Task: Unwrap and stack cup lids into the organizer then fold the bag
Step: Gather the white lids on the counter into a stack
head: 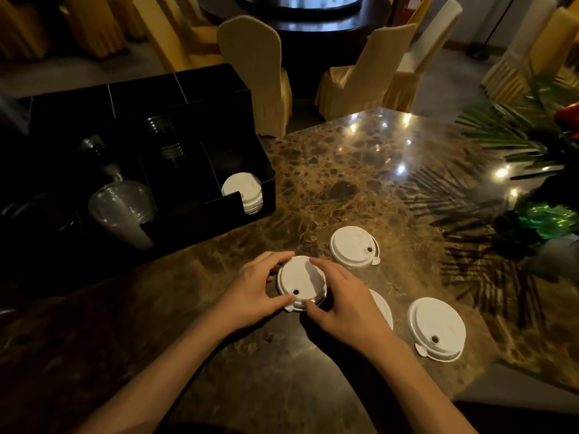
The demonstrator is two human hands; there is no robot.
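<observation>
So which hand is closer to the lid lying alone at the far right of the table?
Right. The right hand is beside that lid, with another partly hidden lid between them. The left hand is farther away, across the lid stack both hands hold.

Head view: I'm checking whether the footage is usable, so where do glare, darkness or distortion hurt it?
Head view: bright glare spots on the marble table; the black organizer on the left sinks into shadow, its clear cups barely readable; wide-angle bending at the edges; the white lid stack between both hands stays sharp.
</observation>
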